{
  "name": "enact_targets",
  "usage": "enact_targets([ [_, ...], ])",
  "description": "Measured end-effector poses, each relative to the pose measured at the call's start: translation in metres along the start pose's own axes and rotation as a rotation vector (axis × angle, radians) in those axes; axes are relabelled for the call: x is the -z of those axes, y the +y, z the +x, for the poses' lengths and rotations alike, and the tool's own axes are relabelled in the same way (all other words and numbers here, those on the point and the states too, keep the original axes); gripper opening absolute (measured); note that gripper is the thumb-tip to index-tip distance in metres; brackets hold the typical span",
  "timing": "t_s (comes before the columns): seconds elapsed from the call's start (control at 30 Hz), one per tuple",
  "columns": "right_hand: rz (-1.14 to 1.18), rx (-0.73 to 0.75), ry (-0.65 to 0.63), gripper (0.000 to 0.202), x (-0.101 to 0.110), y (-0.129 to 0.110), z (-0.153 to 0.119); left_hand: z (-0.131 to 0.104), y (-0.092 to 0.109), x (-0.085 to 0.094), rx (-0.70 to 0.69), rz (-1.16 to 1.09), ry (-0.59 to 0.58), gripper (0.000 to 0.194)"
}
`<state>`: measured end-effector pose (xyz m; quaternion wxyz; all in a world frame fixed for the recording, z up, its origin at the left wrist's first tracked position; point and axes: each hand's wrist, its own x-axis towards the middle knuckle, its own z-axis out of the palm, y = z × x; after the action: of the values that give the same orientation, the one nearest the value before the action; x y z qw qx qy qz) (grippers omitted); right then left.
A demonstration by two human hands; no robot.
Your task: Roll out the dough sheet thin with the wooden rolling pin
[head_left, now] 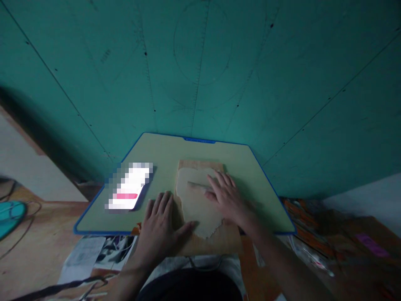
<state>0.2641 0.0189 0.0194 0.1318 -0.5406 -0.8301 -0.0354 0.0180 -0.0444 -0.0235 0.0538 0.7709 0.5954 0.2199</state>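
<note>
Pale sheet [196, 202], irregular in outline with a ragged lower edge, lies flat on a wooden board [230, 242] at lower centre of the frame. The board overlaps the near edge of a yellow-green mat with a blue border [257, 179], which occupies the middle of the frame.

Left hand [158, 228] rests palm down at the left edge of the sheet, fingers extended and together over the mat, thumb spread out to the right and touching the sheet's lower left part. Nothing is gripped; the hand lies flat and open.

Right hand [227, 198] lies over the right side of the sheet, fingers pointing toward upper left. A thin stick-like tool [197, 186] lies across the upper part of the sheet and runs under the fingers. Whether the fingers are closed on it or merely pressing it down cannot be determined; the picture is dim and soft.

A phone [130, 186] with a lit screen lies on the mat, left of the board and apart from it. Teal panelling [200, 62] fills the upper frame. Papers [83, 255] lie at lower left, and assorted clutter [313, 246] at lower right.
</note>
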Motion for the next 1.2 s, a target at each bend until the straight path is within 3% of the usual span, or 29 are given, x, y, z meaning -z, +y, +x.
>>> enact_targets([
  [0.1, -0.014, 0.038, -0.011, 0.055, 0.002, -0.003, -0.006, -0.001, -0.001, 0.000, -0.007, -0.013, 0.013, 0.092],
  [0.27, -0.045, -0.184, 0.008, 0.055, 0.001, 0.026, 0.043, -0.002, -0.004, 0.002, -0.034, 0.015, -0.003, 0.089],
  [0.37, -0.051, -0.233, 0.012, 0.051, 0.000, 0.026, 0.051, -0.002, -0.005, 0.003, -0.043, 0.024, -0.016, 0.082],
  [0.63, 0.025, 0.088, -0.032, 0.056, 0.012, -0.041, -0.037, -0.003, -0.003, 0.007, -0.047, 0.006, 0.014, 0.070],
  [0.77, 0.038, 0.114, -0.068, 0.053, 0.018, -0.029, -0.043, -0.003, 0.000, 0.008, -0.065, -0.016, 0.045, 0.053],
  [0.9, 0.003, -0.023, -0.046, 0.053, 0.015, -0.005, -0.031, -0.002, -0.004, 0.009, -0.084, -0.003, 0.070, 0.047],
  [1.07, 0.002, -0.002, -0.015, 0.053, 0.016, -0.017, -0.053, -0.001, -0.018, 0.027, -0.026, 0.038, 0.098, 0.039],
  [1.2, 0.029, -0.003, -0.014, 0.052, 0.020, -0.017, -0.064, 0.000, -0.009, 0.044, -0.086, -0.089, 0.113, 0.039],
])
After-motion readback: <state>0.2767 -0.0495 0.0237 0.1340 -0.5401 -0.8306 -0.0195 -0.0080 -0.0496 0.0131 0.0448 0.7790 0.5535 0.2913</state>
